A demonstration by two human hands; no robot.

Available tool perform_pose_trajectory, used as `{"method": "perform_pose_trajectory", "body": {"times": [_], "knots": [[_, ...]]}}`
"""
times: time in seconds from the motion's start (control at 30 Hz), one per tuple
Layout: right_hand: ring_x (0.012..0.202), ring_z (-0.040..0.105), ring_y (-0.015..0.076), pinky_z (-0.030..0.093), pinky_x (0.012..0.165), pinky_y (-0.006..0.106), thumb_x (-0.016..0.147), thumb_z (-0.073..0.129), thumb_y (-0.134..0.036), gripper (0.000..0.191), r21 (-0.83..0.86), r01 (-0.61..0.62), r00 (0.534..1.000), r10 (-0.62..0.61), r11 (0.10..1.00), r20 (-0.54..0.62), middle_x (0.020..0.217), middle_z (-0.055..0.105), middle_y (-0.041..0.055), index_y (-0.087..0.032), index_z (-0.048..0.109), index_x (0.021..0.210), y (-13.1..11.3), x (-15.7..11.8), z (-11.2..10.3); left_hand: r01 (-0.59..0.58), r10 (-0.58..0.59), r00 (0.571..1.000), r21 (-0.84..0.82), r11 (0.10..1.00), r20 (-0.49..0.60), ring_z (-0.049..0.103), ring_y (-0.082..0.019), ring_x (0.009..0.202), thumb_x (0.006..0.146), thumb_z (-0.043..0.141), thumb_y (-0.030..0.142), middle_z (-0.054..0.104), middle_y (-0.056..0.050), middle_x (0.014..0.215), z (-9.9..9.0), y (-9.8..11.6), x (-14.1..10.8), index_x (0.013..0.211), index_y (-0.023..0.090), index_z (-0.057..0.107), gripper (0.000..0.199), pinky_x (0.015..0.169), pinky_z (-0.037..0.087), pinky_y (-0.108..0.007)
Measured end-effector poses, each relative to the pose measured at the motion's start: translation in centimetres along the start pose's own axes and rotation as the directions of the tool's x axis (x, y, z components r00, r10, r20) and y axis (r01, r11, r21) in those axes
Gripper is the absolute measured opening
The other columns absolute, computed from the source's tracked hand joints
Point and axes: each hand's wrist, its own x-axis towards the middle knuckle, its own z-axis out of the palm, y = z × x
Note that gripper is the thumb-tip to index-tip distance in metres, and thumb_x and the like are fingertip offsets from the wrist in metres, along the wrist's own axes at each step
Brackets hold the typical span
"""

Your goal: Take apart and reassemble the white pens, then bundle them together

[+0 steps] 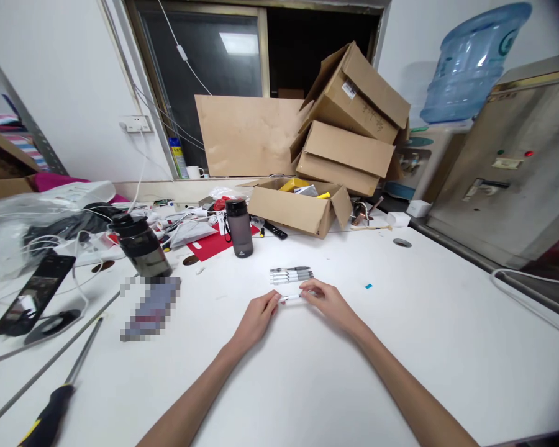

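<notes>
Between both hands a white pen [290,298] lies level, just above or on the white table [279,385]; I cannot tell if it touches the surface. My left hand [261,310] pinches its left end with thumb and fingers. The right end is gripped by my right hand [326,300], whose fingers hide part of the barrel. Just beyond the hands, several pens [289,275] rest side by side in a row, most with white barrels and grey right ends, the farthest one darker.
Left stand a screwdriver [63,394], a phone [35,295] on a stand, a dark bottle [142,248] and a pixelated item [153,310]. A grey bottle [239,230] and an open cardboard box [293,208] are at the back. A blue scrap [368,286] lies to the right.
</notes>
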Motion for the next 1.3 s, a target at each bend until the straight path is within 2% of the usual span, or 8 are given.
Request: {"method": "perform_pose_trajectory", "body": {"times": [0.1, 0.3, 0.47, 0.63, 0.7, 0.8, 1.0, 1.3], "knots": [[0.082, 0.062, 0.0215, 0.047, 0.079, 0.032, 0.093, 0.056, -0.042, 0.028, -0.009, -0.043, 0.998, 0.044, 0.999, 0.035, 0.083, 0.07, 0.0032, -0.021, 0.071, 0.084, 0.0, -0.1, 0.0, -0.002, 0.002, 1.0, 0.0, 1.0, 0.006, 0.039, -0.016, 0.064, 0.101, 0.035, 0.051, 0.043, 0.004, 0.065, -0.1, 0.2, 0.0, 0.071, 0.021, 0.046, 0.044, 0.063, 0.031, -0.026], [0.103, 0.062, 0.0244, 0.045, 0.095, 0.035, 0.086, 0.066, -0.034, 0.016, 0.021, 0.045, 0.998, -0.046, 0.999, 0.047, 0.104, 0.071, 0.0042, -0.024, 0.071, 0.096, -0.5, -0.1, -0.2, 0.009, -0.009, 1.0, -0.011, 1.0, 0.009, 0.038, -0.016, 0.064, 0.1, 0.035, 0.052, 0.042, 0.004, 0.064, -0.1, 0.3, 0.0, 0.069, 0.022, 0.042, 0.045, 0.063, 0.03, -0.026], [0.084, 0.064, 0.022, 0.049, 0.079, 0.033, 0.091, 0.059, -0.041, 0.025, 0.062, -0.061, 0.996, 0.058, 0.996, 0.062, 0.088, 0.07, 0.0047, -0.021, 0.072, 0.087, -0.5, -0.1, -0.1, 0.02, -0.02, 0.999, -0.012, 1.0, 0.025, 0.036, -0.016, 0.063, 0.101, 0.035, 0.053, 0.04, 0.004, 0.063, -0.1, 0.2, -0.1, 0.069, 0.021, 0.04, 0.045, 0.063, 0.029, -0.026], [0.1, 0.064, 0.0231, 0.047, 0.091, 0.033, 0.086, 0.068, -0.037, 0.018, 0.1, 0.044, 0.996, -0.052, 0.994, 0.078, 0.102, 0.07, 0.0052, -0.022, 0.073, 0.093, -1.0, -0.1, -0.6, 0.025, -0.023, 0.999, -0.038, 0.999, 0.035, 0.036, -0.015, 0.061, 0.102, 0.034, 0.052, 0.04, 0.005, 0.062, -0.1, -0.1, -0.1, 0.069, 0.021, 0.044, 0.046, 0.061, 0.028, -0.026], [0.097, 0.064, 0.0227, 0.049, 0.087, 0.033, 0.087, 0.066, -0.04, 0.02, 0.115, 0.015, 0.997, -0.024, 0.993, 0.077, 0.1, 0.07, 0.005, -0.023, 0.073, 0.094, -0.9, -0.1, -0.6, 0.019, -0.018, 0.999, -0.043, 0.999, 0.033, 0.037, -0.015, 0.061, 0.102, 0.035, 0.053, 0.041, 0.004, 0.062, 0.0, -0.2, 0.0, 0.069, 0.02, 0.046, 0.048, 0.062, 0.029, -0.026], [0.085, 0.063, 0.0213, 0.05, 0.076, 0.031, 0.09, 0.061, -0.044, 0.026, 0.126, -0.052, 0.997, 0.045, 0.991, 0.059, 0.092, 0.07, 0.0046, -0.021, 0.073, 0.091, -0.4, 0.0, -0.4, 0.015, -0.014, 1.0, -0.044, 0.999, 0.019, 0.039, -0.014, 0.061, 0.101, 0.037, 0.054, 0.044, 0.004, 0.061, 0.0, -0.3, 0.0, 0.068, 0.019, 0.05, 0.05, 0.062, 0.03, -0.026], [0.092, 0.065, 0.0215, 0.049, 0.085, 0.032, 0.082, 0.072, -0.039, 0.023, 0.186, -0.001, 1.0, 0.004, 0.983, -0.013, 0.103, 0.07, 0.0052, -0.02, 0.072, 0.097, 0.1, 0.4, -0.6, 0.102, -0.094, 0.993, -0.132, 0.986, 0.064, 0.036, -0.014, 0.052, 0.1, 0.033, 0.06, 0.046, 0.005, 0.056, 0.0, -0.4, 0.0, 0.091, 0.018, 0.068, 0.055, 0.055, 0.029, -0.025], [0.083, 0.064, 0.0182, 0.05, 0.08, 0.031, 0.079, 0.076, -0.036, 0.023, 0.287, 0.029, 0.988, 0.016, 0.958, -0.156, 0.099, 0.07, 0.0044, -0.021, 0.071, 0.096, 0.6, 0.9, -0.5, 0.041, -0.039, 0.999, -0.105, 0.994, 0.023, 0.044, -0.016, 0.064, 0.1, 0.036, 0.056, 0.056, 0.001, 0.069, 0.0, -0.8, 0.4, 0.087, 0.018, 0.067, 0.051, 0.064, 0.035, -0.026]]}}
